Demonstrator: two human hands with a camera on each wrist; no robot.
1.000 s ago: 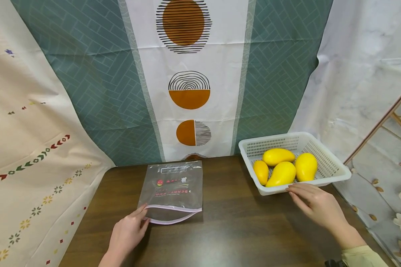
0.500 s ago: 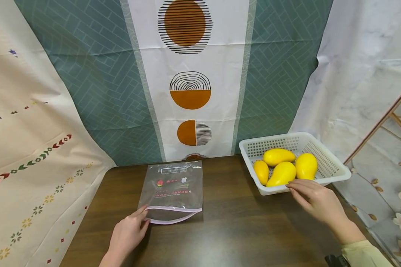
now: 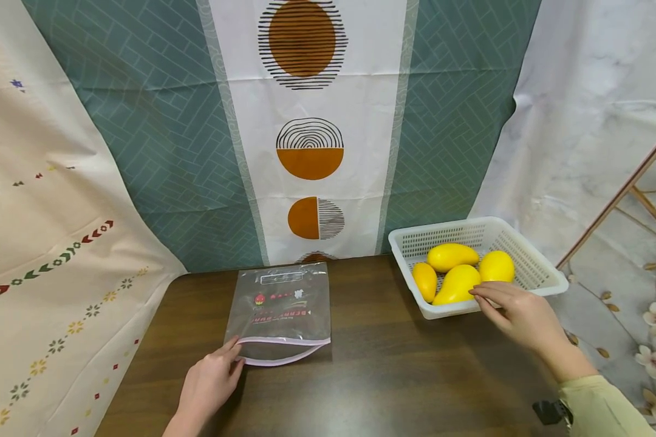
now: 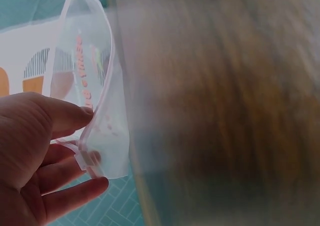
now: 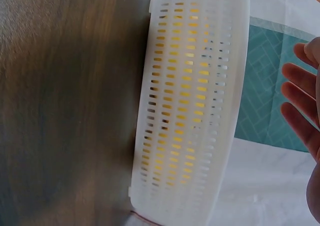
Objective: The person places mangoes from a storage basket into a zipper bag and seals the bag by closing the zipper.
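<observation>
We see a clear zip bag (image 3: 280, 315) lying flat on the dark wooden table (image 3: 382, 376), its pink-edged mouth toward us. The left hand (image 3: 210, 382) pinches the bag's near left corner by the zipper, thumb above and fingers (image 4: 70, 173) below. At the table's far right stands a white perforated basket (image 3: 530, 270) holding four yellow mangoes (image 3: 459, 282). The right hand (image 3: 516, 312) hovers over the basket's near rim, fingers straight and slightly spread, gripping nothing, its fingertips just beside the nearest mango.
</observation>
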